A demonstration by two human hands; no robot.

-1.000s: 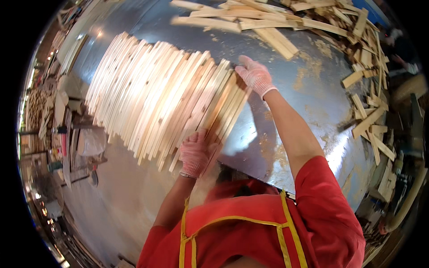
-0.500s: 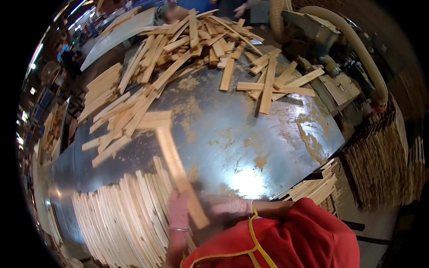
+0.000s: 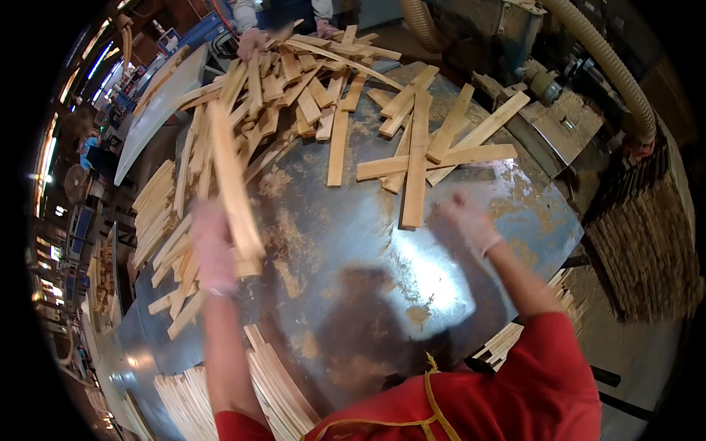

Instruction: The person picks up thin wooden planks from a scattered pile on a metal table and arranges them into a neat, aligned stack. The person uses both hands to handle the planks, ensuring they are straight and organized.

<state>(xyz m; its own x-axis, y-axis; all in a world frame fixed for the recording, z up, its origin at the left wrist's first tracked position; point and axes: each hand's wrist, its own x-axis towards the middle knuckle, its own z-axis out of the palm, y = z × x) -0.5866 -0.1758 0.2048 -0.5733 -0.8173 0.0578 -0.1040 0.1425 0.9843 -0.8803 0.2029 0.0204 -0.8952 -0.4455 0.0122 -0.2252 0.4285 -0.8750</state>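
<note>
My left hand [image 3: 213, 248], in a pale pink glove, is closed on the edge of a wooden board [image 3: 232, 176]. The board is smeared by motion and points away from me, over the left part of the board pile. My right hand [image 3: 468, 224], gloved too and somewhat blurred, reaches over the metal tabletop [image 3: 331, 242] with its fingers apart and holds nothing. Just ahead of it lies a loose cluster of crossed boards, the closest being an upright-lying plank [image 3: 416, 165].
A heap of boards [image 3: 309, 95] covers the far tabletop; another person's gloved hand [image 3: 251, 44] touches it. Rows of narrow strips [image 3: 276, 382] lie near my left arm. To the right stand a machine with a ribbed hose [image 3: 610, 62] and a tall stack of wood [image 3: 643, 242].
My left hand has carried the board forward and left from close to my body. My right hand has moved away from it, out to the right. Another person's hands now show at the heap.
</note>
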